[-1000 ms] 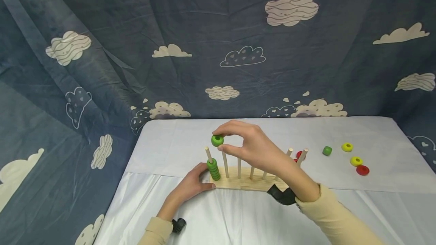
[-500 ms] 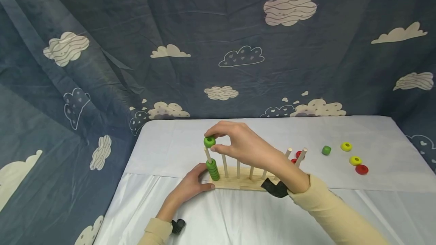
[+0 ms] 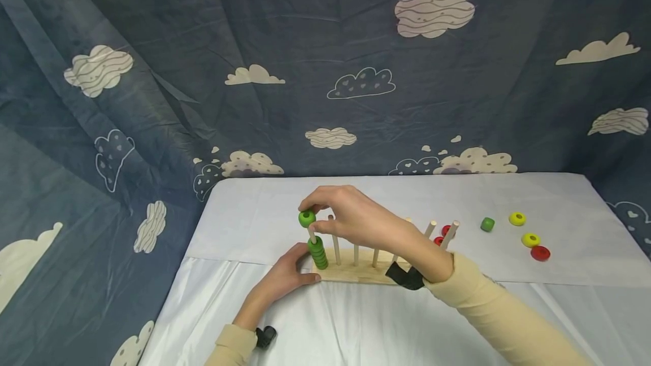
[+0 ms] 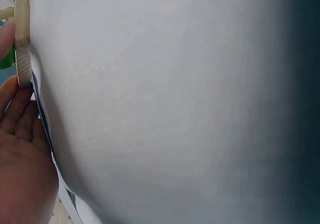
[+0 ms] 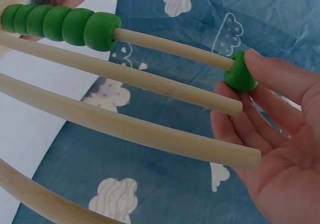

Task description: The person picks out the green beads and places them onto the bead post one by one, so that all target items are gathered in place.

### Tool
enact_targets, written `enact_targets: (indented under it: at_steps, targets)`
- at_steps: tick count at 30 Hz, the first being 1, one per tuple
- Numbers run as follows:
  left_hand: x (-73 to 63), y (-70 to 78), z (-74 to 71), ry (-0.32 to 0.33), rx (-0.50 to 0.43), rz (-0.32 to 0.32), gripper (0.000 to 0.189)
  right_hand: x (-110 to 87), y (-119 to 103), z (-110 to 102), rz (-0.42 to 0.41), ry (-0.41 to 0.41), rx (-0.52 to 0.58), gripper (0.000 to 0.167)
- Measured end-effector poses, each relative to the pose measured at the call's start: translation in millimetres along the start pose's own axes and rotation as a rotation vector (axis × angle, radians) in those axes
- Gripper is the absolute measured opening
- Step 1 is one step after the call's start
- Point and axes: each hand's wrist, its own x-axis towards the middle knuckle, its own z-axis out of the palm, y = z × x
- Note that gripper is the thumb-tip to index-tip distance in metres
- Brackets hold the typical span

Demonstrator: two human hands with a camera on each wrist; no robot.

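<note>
Between thumb and fingers, my right hand [image 3: 356, 218] pinches a green bead [image 3: 307, 219] at the top of the leftmost wooden peg [image 5: 172, 48]. In the right wrist view the peg's tip sits in the bead's hole. Lower on that peg, several green beads [image 3: 317, 253] are stacked against the wooden base [image 3: 351, 274]. My left hand [image 3: 289, 271] holds the base's left end, thumb at the front edge and fingers behind. The left wrist view shows the fingers [image 4: 20, 106] at the end of the board. The other pegs in view carry no beads.
Loose on the white-covered table [image 3: 244, 213], at the right, lie a green bead [image 3: 487, 225], two yellow beads [image 3: 517, 219] and a red bead [image 3: 540, 253]. More red beads [image 3: 446, 231] show behind the right-hand pegs. A dark cloud-patterned cloth [image 3: 285, 117] hangs behind.
My right hand has moved left and slightly down, bringing the green bead from beside the leftmost peg onto its tip. The left hand has stayed on the base.
</note>
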Motion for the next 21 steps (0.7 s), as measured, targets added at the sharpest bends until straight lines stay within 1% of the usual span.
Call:
enact_targets:
  at_steps: [5,12,16,21]
  targets:
    - [0.4,-0.8,-0.7,0.001,0.004,0.003,0.062,2.2,1.3,2.4,0.004,-0.004,-0.026,0.027]
    - [1.8,-2.8,-0.2,0.004,0.012,0.018,0.062,5.0,1.7,4.8,0.046,-0.034,-0.031,0.025]
    - [1.9,-3.8,0.3,0.006,0.013,0.019,0.064,4.4,1.3,4.2,0.058,-0.044,-0.035,0.027]
    - [1.6,-3.4,0.5,0.01,0.013,0.009,0.067,0.2,0.5,-0.2,0.06,-0.008,-0.026,0.029]
